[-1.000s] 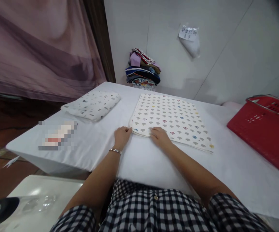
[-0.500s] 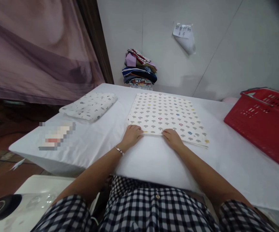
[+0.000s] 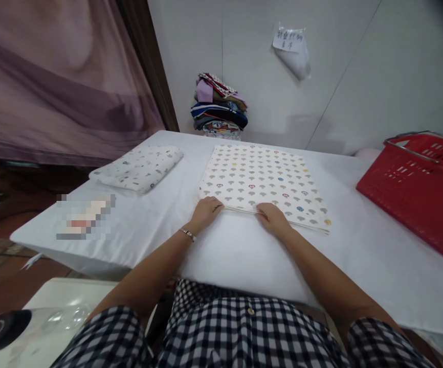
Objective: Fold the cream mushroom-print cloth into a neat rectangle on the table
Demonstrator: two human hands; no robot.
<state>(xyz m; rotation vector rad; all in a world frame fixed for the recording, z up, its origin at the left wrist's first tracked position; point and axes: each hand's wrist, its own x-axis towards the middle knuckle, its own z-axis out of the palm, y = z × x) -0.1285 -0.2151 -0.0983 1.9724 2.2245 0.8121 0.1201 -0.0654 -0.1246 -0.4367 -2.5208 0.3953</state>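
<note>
A folded white cloth [image 3: 260, 174] printed with grey and coloured mushrooms lies flat in front of me, its layered edge facing me. My left hand [image 3: 206, 210] grips that near edge toward its left end, fingers closed over the fabric. A short way to the right, my right hand [image 3: 272, 219] pinches the same edge, which is slightly raised between the two hands. A silvery bracelet is on my left wrist. Farther left on the table rests another folded white cloth [image 3: 139, 167] with small dark prints, touched by neither hand.
The table [image 3: 240, 255] wears a white cover. A red plastic basket [image 3: 417, 199] stands at the right. On the left lies a blurred-out flat item [image 3: 85, 217]. Several folded clothes [image 3: 219, 107] are stacked beyond the far edge. A white stool [image 3: 68, 291] stands lower left.
My fingers have curled around the cloth's near edge, where they lay flatter on it before. That edge is now lifted slightly. The view has shifted a little.
</note>
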